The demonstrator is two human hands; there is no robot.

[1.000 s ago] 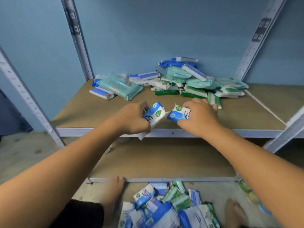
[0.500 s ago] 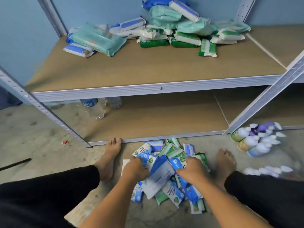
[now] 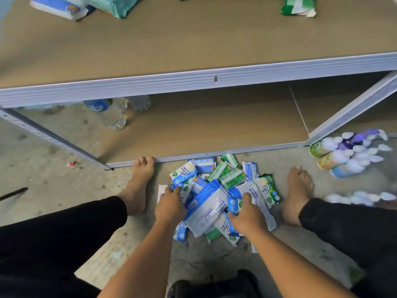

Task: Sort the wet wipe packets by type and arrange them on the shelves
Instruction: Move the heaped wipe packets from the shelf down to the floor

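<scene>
A pile of wet wipe packets (image 3: 227, 179) is seen on the floor between bare feet, near the lower shelf (image 3: 214, 130). A small blue packet (image 3: 233, 204) is pinched by the right hand (image 3: 247, 216). The left hand (image 3: 169, 204) is curled onto the pile's left edge; whether anything is gripped cannot be told.

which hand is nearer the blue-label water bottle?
Left. The left hand is at the left edge of the packet pile, below-right of the water bottle; the right hand is farther right.
</scene>
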